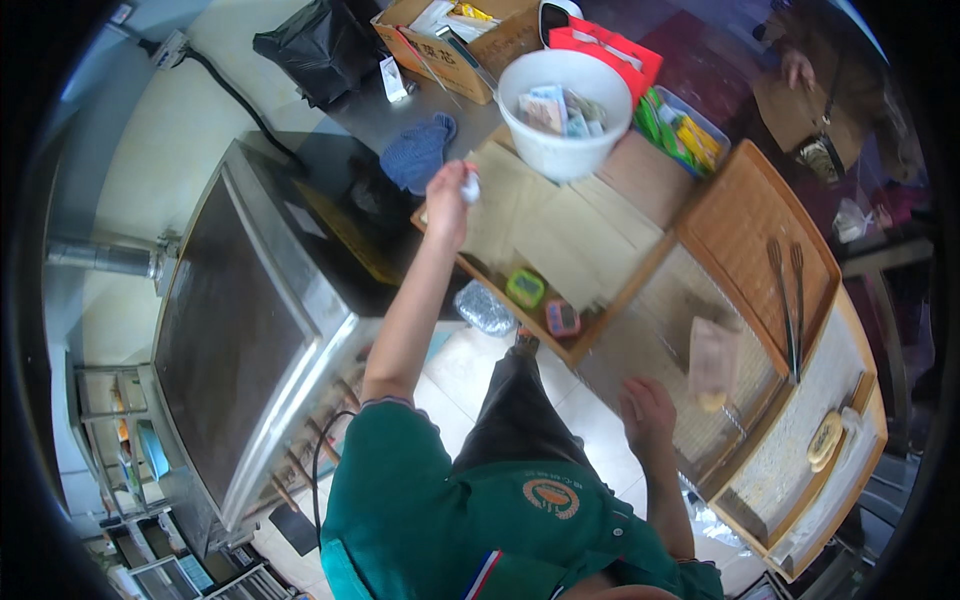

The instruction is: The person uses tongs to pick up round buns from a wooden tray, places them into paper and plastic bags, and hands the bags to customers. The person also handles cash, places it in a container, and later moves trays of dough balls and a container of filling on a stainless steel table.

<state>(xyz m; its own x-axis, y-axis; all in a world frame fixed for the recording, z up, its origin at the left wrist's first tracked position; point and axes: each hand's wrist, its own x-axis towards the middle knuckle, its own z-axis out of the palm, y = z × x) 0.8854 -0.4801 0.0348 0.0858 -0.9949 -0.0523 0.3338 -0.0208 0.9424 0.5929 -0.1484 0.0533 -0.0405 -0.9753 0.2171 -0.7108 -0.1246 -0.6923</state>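
My left hand (449, 208) is stretched out over the left edge of the wooden tray on the counter. Its fingers are closed round a small white thing (471, 187) with a bit of red, whose kind I cannot make out. A crumpled blue cloth (417, 153) lies just beyond it, and brown paper sheets (570, 230) are right beside it. Low by the counter's near edge, my right hand (648, 412) hangs with loosely bent fingers and no visible thing in it. Nearest to it is a paper bag (714, 360) with a bread-like end showing, on the glass-like top.
Behind the papers stands a white bucket (565, 140) of banknotes. Tongs (785, 310) lie on a wooden board (755, 240) at right, near a bread roll (826, 441). A large metal appliance (250, 330) fills the left. Another person's hand (798, 70) shows at far right.
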